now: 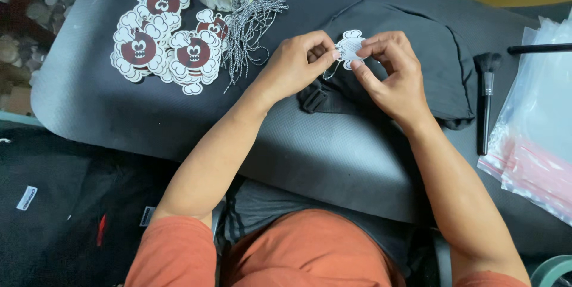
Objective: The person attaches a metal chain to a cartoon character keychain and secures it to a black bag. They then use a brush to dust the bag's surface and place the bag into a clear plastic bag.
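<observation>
Grey padded mat (333,162) as work surface: white die-cut tag (350,47) pinched between both hands above dark folded cloth (429,60).

Left hand (295,63) closed on tag's left edge, thumb and forefinger together; right hand (393,72) closed on its right edge. Thin ball chain (331,71) dangling just below left fingertips. Step in hand, by judgement: threading chain through tag. Next move likely calls for steady pinch and fine feed of chain end. Tag held blank side up, long axis running away from hands, lobed top pointing far side. Chain bundle (250,30) and printed tag pile (161,36) left of left hand; brush (485,102) right of right hand.
</observation>
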